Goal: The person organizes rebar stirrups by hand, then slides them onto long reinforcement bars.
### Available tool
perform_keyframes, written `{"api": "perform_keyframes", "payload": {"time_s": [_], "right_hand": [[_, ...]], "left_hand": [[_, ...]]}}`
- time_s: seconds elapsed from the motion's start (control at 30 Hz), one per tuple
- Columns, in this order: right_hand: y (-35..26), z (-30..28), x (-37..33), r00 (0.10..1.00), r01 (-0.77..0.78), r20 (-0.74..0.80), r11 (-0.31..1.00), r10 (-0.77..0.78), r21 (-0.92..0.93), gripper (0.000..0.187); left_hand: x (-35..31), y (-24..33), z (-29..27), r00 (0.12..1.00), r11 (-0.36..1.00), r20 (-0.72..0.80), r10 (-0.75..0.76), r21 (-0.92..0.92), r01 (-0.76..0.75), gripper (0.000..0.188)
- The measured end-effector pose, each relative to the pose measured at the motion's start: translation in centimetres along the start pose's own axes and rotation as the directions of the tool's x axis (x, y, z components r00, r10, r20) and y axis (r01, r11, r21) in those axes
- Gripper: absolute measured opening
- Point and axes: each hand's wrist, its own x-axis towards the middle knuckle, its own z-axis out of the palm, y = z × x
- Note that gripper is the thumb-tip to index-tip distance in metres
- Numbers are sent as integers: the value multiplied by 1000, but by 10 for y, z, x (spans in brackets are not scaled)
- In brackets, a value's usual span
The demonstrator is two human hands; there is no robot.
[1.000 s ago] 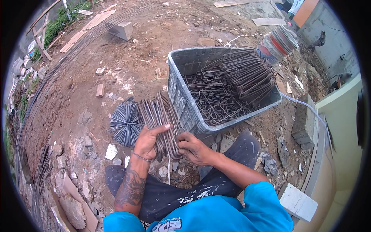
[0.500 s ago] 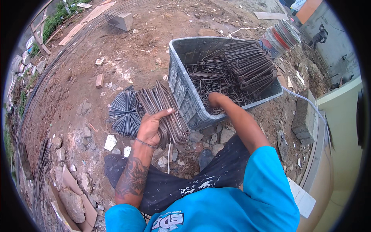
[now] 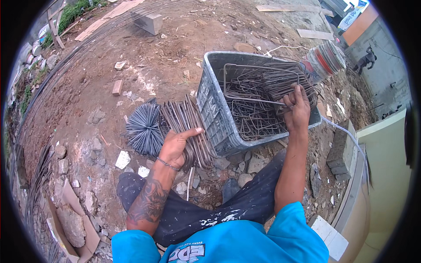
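My left hand (image 3: 177,149) grips a bundle of bent rebar stirrups (image 3: 189,127), thumb laid across the top, beside the crate's near left wall. My right hand (image 3: 297,107) pinches a single rectangular rebar stirrup (image 3: 258,100), raised over the crate. Below it, the grey plastic crate (image 3: 221,118) holds a tangle of loose stirrups (image 3: 250,118) and a neat stack of stirrups (image 3: 280,79) at its far right. Left of my bundle lies a round, fanned-out bunch of thin grey metal rods (image 3: 144,128).
Stacked buckets (image 3: 324,61) stand behind the crate. Concrete blocks (image 3: 343,153) sit by the wall at right, with a pale hose (image 3: 346,130) running past. Long rebars (image 3: 48,87) curve along the left. Broken stones, a brick (image 3: 117,87) and a grey block (image 3: 149,23) lie on the dirt.
My right hand has come up out of the crate and now holds one stirrup above it. The left hand keeps its hold on the bundle.
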Motion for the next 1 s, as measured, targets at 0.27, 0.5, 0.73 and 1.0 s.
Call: {"api": "perform_keyframes", "payload": {"time_s": [0.27,0.5,0.73,1.0], "right_hand": [[4,-6,-7,997,-32,77,997,26,74,20],[12,-23,-2,988,-110,116,990,100,90,23],[33,-20,2,933,-269,278,956,229,117,26],[74,17,-9,811,-401,474,916,343,23,28]], "left_hand": [[-5,4,6,999,998,-3,52,47,-51,21],[1,2,2,1000,998,5,14,55,-15,20],[-3,4,7,999,997,24,26,65,-27,21],[-15,8,6,997,991,75,-3,136,-7,29]]}}
